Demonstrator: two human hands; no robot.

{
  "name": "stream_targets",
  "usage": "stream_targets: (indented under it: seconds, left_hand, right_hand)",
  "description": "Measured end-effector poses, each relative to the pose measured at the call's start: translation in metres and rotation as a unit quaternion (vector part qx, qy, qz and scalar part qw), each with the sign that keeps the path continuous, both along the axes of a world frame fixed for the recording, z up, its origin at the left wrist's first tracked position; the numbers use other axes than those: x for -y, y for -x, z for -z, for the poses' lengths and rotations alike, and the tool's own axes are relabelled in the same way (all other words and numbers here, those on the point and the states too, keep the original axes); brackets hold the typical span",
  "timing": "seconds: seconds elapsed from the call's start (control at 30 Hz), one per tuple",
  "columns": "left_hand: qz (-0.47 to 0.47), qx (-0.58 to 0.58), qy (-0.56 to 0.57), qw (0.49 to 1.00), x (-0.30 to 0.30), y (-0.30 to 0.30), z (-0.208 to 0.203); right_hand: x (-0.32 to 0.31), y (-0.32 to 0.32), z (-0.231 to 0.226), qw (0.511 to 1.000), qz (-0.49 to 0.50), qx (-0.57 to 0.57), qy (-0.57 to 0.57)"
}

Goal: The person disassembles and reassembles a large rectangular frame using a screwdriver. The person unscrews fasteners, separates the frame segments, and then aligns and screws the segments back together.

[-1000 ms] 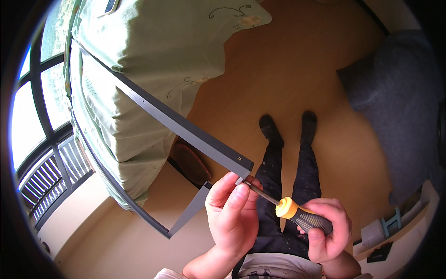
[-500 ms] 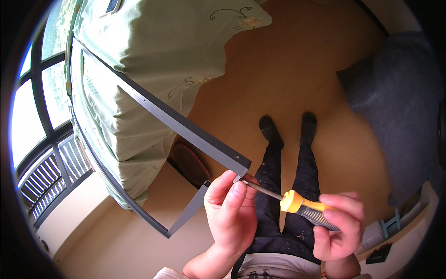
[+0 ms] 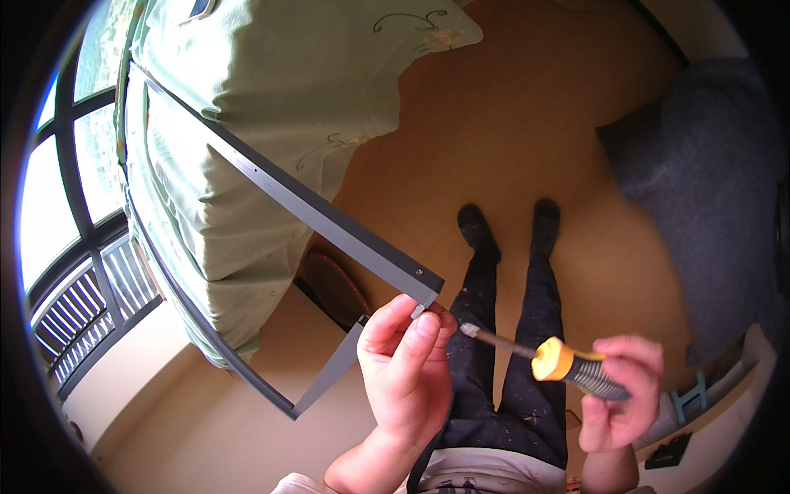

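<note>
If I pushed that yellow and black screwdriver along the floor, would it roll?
The screwdriver would probably roll, since its handle looks rounded. It might curve, because the shaft is much thinner. The handle's ridges likely make it grippy.

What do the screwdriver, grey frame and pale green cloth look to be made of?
Screwdriver: handle probably plastic or rubber, yellow and ribbed black; shaft likely steel, brownish with a bright tip.
Grey frame: likely coated metal, given crisp edges and satin sheen, though plastic is possible.
Green cloth: fabric, judging by soft folds.

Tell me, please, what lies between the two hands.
Head view: the screwdriver, held by the right hand, its tip short of the left hand; dark trousers show behind.
</note>
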State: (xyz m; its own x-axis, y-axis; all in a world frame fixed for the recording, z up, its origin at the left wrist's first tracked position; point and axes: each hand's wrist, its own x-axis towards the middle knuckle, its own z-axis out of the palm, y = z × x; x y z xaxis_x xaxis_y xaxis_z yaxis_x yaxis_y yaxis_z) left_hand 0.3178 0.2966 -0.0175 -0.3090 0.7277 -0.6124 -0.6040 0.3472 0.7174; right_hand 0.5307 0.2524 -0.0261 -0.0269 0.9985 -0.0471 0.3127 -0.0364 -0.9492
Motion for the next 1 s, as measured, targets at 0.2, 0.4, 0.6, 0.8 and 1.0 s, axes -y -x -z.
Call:
stream_targets:
  seconds: [0.2, 0.4, 0.6, 0.8, 1.0]
  left_hand:
    - [-0.021, 0.009, 0.02, 1.0, -0.003, -0.007, -0.004]
    - [-0.024, 0.03, 0.065, 0.997, -0.008, -0.01, -0.012]
    - [-0.063, 0.063, 0.048, 0.995, -0.01, -0.016, -0.012]
    - [-0.048, 0.177, -0.019, 0.983, -0.003, -0.01, 0.004]
    - [-0.058, 0.204, -0.005, 0.977, -0.008, -0.012, 0.004]
  right_hand:
    - [0.002, 0.018, 0.009, 0.978, 0.127, -0.134, 0.094]
    - [-0.015, 0.035, 0.013, 0.933, 0.134, -0.314, 0.111]
    - [-0.048, 0.044, 0.01, 0.834, 0.099, -0.471, 0.271]
    - [-0.091, 0.06, 0.004, 0.883, -0.019, -0.393, 0.257]
    - [-0.132, 0.084, -0.004, 0.933, -0.069, -0.261, 0.237]
